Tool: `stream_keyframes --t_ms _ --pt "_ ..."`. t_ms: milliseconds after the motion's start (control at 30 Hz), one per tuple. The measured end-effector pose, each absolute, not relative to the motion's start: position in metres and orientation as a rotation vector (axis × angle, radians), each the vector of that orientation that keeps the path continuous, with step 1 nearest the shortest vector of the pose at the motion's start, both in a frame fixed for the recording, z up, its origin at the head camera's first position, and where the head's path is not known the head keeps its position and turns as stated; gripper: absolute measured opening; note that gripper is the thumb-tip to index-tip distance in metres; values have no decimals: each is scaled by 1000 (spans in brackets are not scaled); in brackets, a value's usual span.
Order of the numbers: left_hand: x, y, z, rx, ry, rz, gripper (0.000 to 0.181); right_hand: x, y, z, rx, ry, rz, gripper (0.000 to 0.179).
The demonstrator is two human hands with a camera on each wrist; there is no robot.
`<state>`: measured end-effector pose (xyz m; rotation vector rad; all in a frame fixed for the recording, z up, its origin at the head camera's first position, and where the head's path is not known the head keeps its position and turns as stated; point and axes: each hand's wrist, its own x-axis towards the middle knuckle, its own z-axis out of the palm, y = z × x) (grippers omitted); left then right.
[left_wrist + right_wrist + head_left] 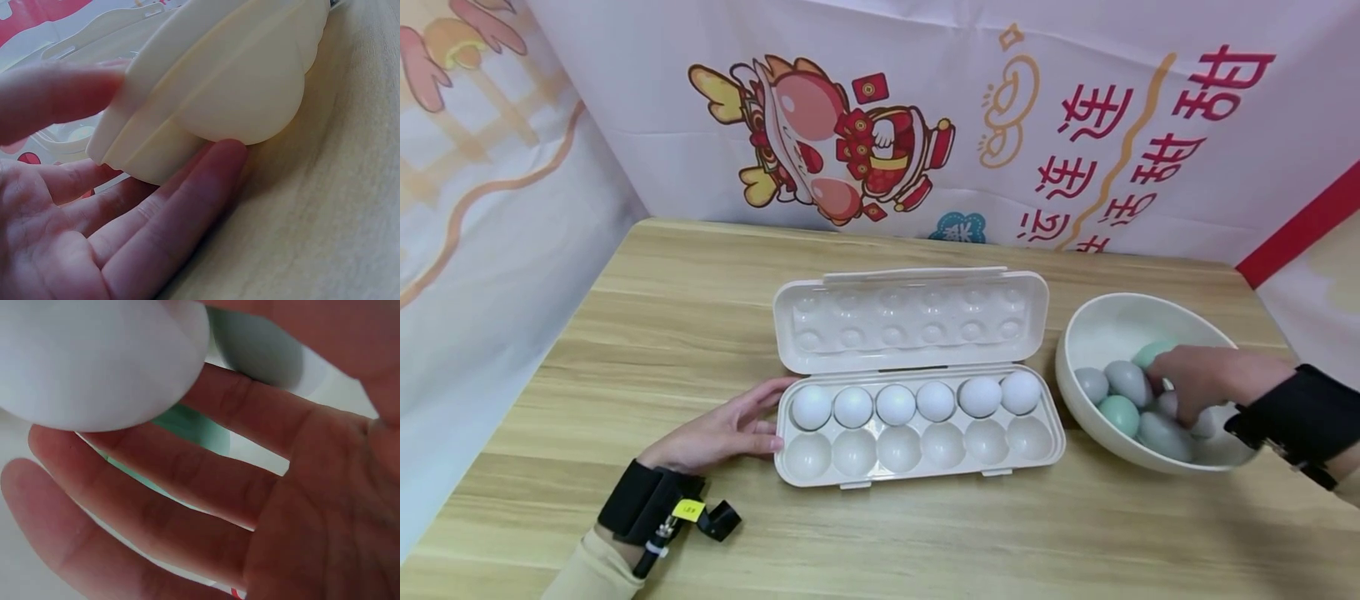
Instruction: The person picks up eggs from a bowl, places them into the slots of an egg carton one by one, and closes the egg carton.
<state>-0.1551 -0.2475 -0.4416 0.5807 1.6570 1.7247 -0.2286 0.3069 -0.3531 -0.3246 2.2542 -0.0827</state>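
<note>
A white egg carton (917, 379) lies open on the table, its lid (917, 321) tilted back. White eggs (896, 405) fill the far row of cups; the near row (898, 450) holds none. My left hand (726, 429) grips the carton's left end, and the left wrist view puts the thumb at the rim (134, 90) and fingers beneath. Inside the white bowl (1078, 350), my right hand (1213, 375) is among grey and green eggs (1120, 414). Close in the right wrist view, a pale egg (100, 362) is held by the fingers (181, 462); the thumb's tip is out of sight.
The wooden table (625, 333) extends left of the carton and in front of it. Behind stands a printed cloth (925, 108) with a cartoon figure and red characters. The bowl's raised wall stands close beside the carton's right end.
</note>
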Motion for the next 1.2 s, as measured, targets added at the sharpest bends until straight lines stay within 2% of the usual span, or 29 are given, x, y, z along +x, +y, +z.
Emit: stream_keyframes --t_ms 467,1067,1200 --pt "-155 -248 -442 576 1672 1718 70 -225 307 -350 -460 2299 -79 34" --pt "-154 -247 -440 586 1698 1708 71 -210 299 -324 -562 2441 -15 49" --pt "-154 -246 -440 598 1704 1713 71 -207 292 -318 -619 2489 13 48"
